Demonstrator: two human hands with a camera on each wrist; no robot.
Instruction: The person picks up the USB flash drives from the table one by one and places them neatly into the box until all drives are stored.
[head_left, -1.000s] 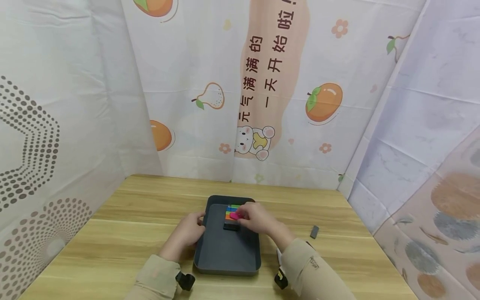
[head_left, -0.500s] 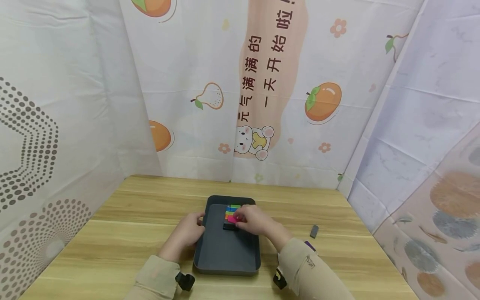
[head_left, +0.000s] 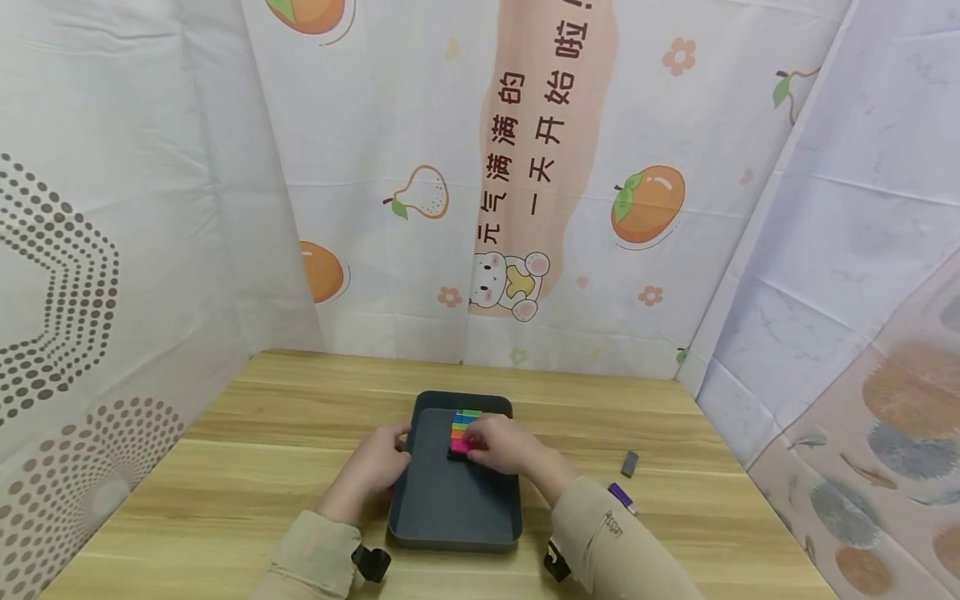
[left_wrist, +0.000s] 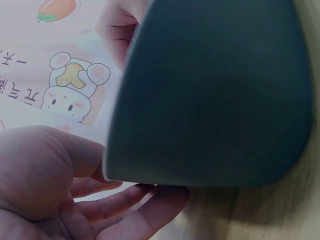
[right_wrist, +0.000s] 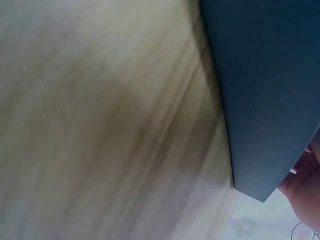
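A dark grey tray [head_left: 453, 517] lies on the table, its left wall between the thumb and fingers of my left hand [head_left: 381, 458]. The left wrist view shows the fingertips [left_wrist: 172, 195] right at the tray's edge. Inside the tray, toward its far end, is a tight row of coloured sticks, green, blue and orange among them [head_left: 457, 425]. At the row's near end lies a pink stick, seemingly a USB stick [head_left: 460, 446], with a black piece [head_left: 454, 456] along its near side. My right hand [head_left: 506, 446] reaches over the right wall and pinches the pink stick; the palm hides part of the row.
On the table, right of the tray, lie a purple USB stick [head_left: 621, 497] with a metal end and a small grey piece [head_left: 630, 463]. Printed curtains [head_left: 405, 275] hang behind the table and at both sides.
My right hand has moved slightly left and nearer me, bringing the pink stick down against the row's near end. The purple USB stick has come out from behind the right sleeve. The left hand stays put.
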